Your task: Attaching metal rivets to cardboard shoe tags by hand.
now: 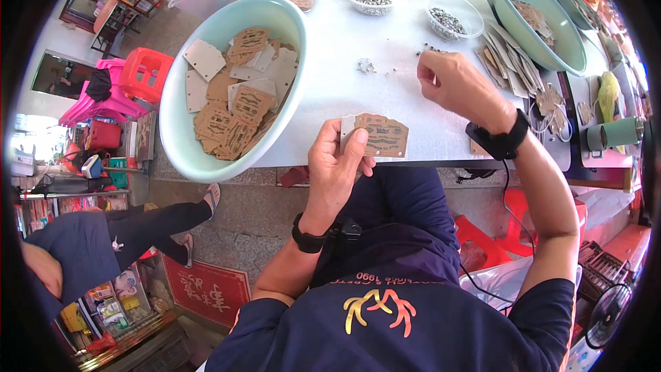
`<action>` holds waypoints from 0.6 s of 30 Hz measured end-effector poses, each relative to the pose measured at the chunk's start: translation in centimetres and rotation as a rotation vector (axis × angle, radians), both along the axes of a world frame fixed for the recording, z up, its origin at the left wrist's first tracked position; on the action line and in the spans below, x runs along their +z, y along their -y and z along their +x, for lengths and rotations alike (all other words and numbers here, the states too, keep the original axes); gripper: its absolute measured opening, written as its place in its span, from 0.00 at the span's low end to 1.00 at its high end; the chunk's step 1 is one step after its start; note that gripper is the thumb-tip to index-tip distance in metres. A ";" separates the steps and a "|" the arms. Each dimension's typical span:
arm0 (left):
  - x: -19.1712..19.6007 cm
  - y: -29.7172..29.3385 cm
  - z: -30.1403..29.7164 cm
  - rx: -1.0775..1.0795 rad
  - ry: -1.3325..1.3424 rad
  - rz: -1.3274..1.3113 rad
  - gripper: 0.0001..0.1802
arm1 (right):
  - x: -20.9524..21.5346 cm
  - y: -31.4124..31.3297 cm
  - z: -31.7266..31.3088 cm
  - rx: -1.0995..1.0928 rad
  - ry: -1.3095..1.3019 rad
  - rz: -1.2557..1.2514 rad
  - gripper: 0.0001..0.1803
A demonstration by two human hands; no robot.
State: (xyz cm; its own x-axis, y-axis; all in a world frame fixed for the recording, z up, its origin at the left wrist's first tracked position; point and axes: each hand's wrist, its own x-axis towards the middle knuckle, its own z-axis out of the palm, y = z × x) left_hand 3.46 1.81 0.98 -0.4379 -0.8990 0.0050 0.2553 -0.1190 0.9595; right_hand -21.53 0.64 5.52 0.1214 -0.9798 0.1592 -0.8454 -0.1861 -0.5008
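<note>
My left hand [335,158] grips a brown printed cardboard tag [383,136] with small holes, thumb on top, at the table's near edge. A pale piece shows behind that tag. Over the table to the right, my right hand [451,83] is closed with its fingers curled; whatever is in its fingertips is too small or hidden to make out. Just beyond it lie a few small metal pieces [428,47]. More silvery pieces [366,65] are scattered left of that hand. Two clear plastic bowls [372,7] [451,24] at the back contain many such metal pieces.
A pale green basin [176,124] full of brown and whitish tags stands at the left. Right of my hand are a stack of cards [508,58], another green basin [575,55] and a green cup [615,134]. A person [138,234] sits at the left.
</note>
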 end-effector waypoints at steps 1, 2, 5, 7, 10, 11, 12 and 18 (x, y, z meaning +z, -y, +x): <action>0.1 0.0 0.0 -0.002 0.002 0.001 0.10 | -0.5 -0.2 0.0 -0.002 0.002 0.001 0.05; 0.3 0.0 -0.1 0.002 0.009 0.005 0.10 | -1.2 -0.4 0.0 0.033 -0.045 -0.031 0.04; 0.3 0.0 -0.2 0.005 0.013 0.013 0.10 | -1.6 -1.0 0.4 0.076 -0.102 -0.050 0.04; 0.2 0.0 -0.2 0.000 0.009 0.017 0.10 | -1.8 -1.1 0.1 0.112 -0.086 -0.097 0.04; 0.3 -0.2 -0.3 -0.004 0.014 0.006 0.10 | -2.2 -1.0 -0.4 0.102 -0.109 -0.099 0.06; 0.3 -0.2 -0.3 -0.011 0.017 0.004 0.10 | -2.3 -0.9 -0.5 0.099 -0.109 -0.096 0.06; 0.4 -0.3 -0.4 -0.017 0.019 0.002 0.10 | -2.2 -0.6 -0.4 0.072 -0.046 -0.059 0.07; 1.2 -0.7 -1.4 -0.082 0.009 0.006 0.12 | -1.0 -0.1 -0.5 -0.024 -0.015 0.064 0.08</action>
